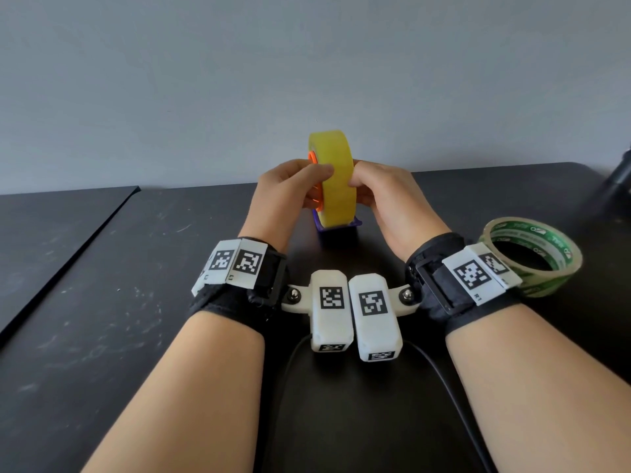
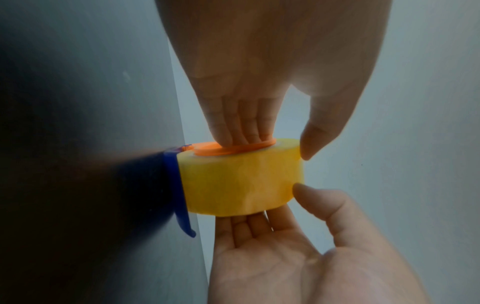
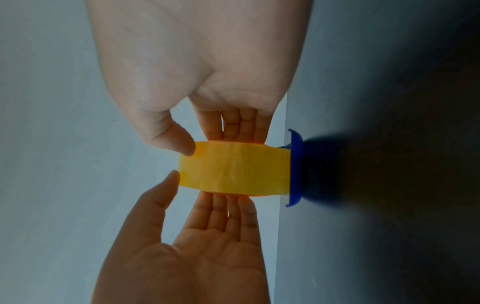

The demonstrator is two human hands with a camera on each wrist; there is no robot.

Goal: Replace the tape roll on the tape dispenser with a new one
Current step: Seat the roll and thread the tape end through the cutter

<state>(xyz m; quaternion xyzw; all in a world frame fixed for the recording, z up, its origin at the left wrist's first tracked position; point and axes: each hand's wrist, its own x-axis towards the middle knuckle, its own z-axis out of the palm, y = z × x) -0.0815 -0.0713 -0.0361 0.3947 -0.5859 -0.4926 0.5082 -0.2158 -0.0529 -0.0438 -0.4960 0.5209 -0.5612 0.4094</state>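
I hold a yellow tape roll point(image 1: 336, 179) upright between both hands, just above a blue dispenser point(image 1: 338, 235) that stands on the black table point(image 1: 136, 319). An orange hub point(image 1: 312, 157) sits in the roll's left face. My left hand point(image 1: 319, 186) grips the roll, its fingers point(image 2: 241, 127) pressing the orange hub point(image 2: 233, 149) and its thumb on the outer rim. My right hand point(image 1: 358, 189) grips the opposite face, with its fingers point(image 3: 233, 127) flat against the roll point(image 3: 233, 170) and its thumb at the rim. The roll's lower edge meets the dispenser's curved blue cradle point(image 3: 296, 164).
A clear tape roll with a green printed core point(image 1: 532, 257) lies flat on the table beside my right wrist. A black sheet point(image 1: 51, 227) covers the table's left part. A dark object point(image 1: 618, 182) stands at the far right edge. A cable point(image 1: 444, 377) runs between my forearms.
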